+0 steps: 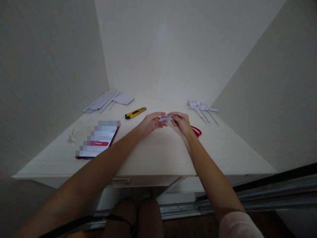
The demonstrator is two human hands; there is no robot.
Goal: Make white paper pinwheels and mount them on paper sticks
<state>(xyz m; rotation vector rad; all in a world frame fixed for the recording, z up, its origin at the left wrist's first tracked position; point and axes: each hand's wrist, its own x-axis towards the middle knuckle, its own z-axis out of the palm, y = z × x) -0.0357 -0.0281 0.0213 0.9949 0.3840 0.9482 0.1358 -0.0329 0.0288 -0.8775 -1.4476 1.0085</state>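
Note:
My left hand [151, 121] and my right hand [180, 121] meet over the middle of a pale wooden table [158, 158]. Between their fingertips they pinch a small piece of white paper [165, 117], held just above the tabletop. Part of a red object [197, 131], perhaps scissor handles, shows behind my right wrist. A yellow and black utility knife [135, 112] lies just left of my left hand.
A phone [98, 141] with a lit screen lies at the left. Rolled paper sticks and a white sheet [106, 100] sit at the back left. Folded paper pieces on sticks [202, 108] lie at the back right. Walls close in on three sides.

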